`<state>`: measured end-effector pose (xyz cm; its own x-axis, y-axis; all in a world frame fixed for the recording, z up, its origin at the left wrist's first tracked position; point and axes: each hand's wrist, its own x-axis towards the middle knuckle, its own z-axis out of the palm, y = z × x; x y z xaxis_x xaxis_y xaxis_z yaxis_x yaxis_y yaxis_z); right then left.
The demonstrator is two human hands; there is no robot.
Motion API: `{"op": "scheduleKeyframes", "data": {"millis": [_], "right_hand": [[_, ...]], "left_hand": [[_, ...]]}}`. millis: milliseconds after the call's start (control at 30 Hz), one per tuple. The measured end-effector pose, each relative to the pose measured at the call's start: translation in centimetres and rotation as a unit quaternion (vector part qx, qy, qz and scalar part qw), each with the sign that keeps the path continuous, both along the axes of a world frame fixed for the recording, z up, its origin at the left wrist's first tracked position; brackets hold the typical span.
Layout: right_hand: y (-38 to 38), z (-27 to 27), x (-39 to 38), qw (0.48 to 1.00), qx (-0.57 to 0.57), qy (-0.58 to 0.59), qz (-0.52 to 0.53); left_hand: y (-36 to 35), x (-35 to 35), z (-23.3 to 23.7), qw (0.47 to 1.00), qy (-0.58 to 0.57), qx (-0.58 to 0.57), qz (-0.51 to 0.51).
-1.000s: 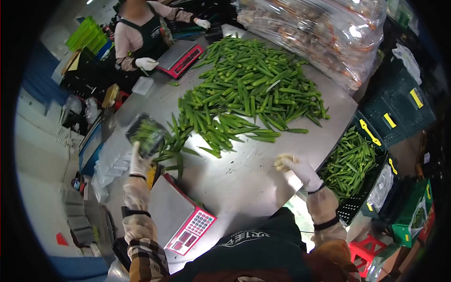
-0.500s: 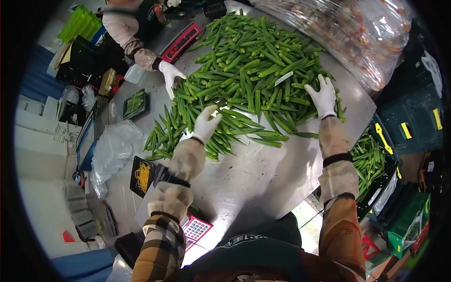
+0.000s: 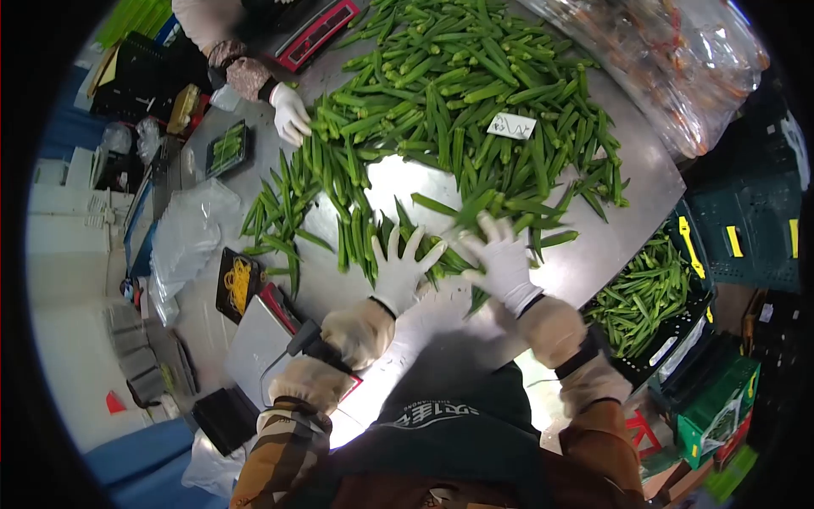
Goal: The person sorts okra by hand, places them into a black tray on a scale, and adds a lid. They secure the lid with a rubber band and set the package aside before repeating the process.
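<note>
A big heap of green okra pods (image 3: 475, 76) covers the upper middle of the metal table (image 3: 627, 127), and a white slip of paper (image 3: 511, 126) lies on it. Both my hands wear white gloves and are near the table's front side. My left hand (image 3: 400, 273) has its fingers spread over the lower edge of some okra. Just right of it, my right hand (image 3: 504, 263) is also spread, its fingertips touching a few pods. A co-worker's gloved hand (image 3: 290, 114) touches the heap's left side.
At the left are a black tray of okra (image 3: 227, 149), clear plastic trays (image 3: 191, 237), a black tray of yellow rubber bands (image 3: 238, 284) and a scale (image 3: 263, 339). A red scale (image 3: 318, 34) stands at the top, a crate of okra (image 3: 640, 297) at the right, plastic-wrapped goods (image 3: 661, 68) upper right.
My right hand has come down and left, near my left hand, which has moved lower and right. Some pods shifted toward me, baring table in the middle. The co-worker's fingers have drawn together.
</note>
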<state>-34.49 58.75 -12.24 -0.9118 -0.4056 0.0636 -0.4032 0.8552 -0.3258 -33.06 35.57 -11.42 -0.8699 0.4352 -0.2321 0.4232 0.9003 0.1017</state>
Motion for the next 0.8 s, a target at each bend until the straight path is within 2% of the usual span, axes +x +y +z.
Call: {"op": "scheduleKeyframes", "data": {"millis": [33,67,167,267,333,400,467,533,567,600,667,767,800], "right_hand": [[-1.8,-0.9,1.6,0.999,-0.011,-0.042,0.021],[-3.5,-2.1,3.5,0.997,0.048,-0.037,0.051],[-5.8,-2.2,8.3,0.993,0.001,-0.072,0.089],[-5.7,-1.9,10.8,0.986,-0.035,-0.084,0.137],[-4.8,-1.4,11.8,0.982,-0.055,-0.090,0.159],[-3.1,-1.3,12.4,0.988,-0.066,-0.083,0.116],[-0.8,-0.4,12.0,0.996,0.031,-0.056,0.066],[1.5,0.3,12.0,0.993,0.001,-0.108,-0.053],[2.4,-0.8,12.9,0.995,0.021,-0.066,-0.079],[3.6,-1.8,13.4,0.993,-0.017,-0.077,-0.083],[3.1,-1.5,14.5,0.994,-0.065,-0.023,-0.081],[1.3,-0.5,15.5,0.989,-0.112,-0.088,0.042],[0.5,-0.5,15.6,0.989,-0.081,-0.089,0.086]], "left_hand": [[-0.2,1.8,0.6,1.000,-0.009,0.024,0.016],[-0.5,3.6,0.4,0.999,-0.004,0.026,0.032],[-1.8,8.8,-0.2,0.997,0.023,0.028,0.061],[-2.7,12.9,-0.4,0.994,-0.006,0.041,0.104],[-3.2,15.0,-0.1,0.988,-0.075,0.023,0.132],[-3.6,16.7,-0.1,0.980,-0.100,0.048,0.166],[-4.0,18.1,0.1,0.977,-0.115,0.039,0.177],[-4.5,19.6,-0.1,0.973,-0.115,0.047,0.193],[-4.7,20.2,0.2,0.971,-0.131,0.033,0.196],[-4.9,21.0,-0.1,0.970,-0.120,0.052,0.203],[-5.2,22.4,-1.1,0.967,-0.100,0.089,0.217],[-4.8,23.4,-1.6,0.947,-0.061,0.167,0.267],[-4.7,23.5,-1.5,0.936,-0.056,0.197,0.287]]}}
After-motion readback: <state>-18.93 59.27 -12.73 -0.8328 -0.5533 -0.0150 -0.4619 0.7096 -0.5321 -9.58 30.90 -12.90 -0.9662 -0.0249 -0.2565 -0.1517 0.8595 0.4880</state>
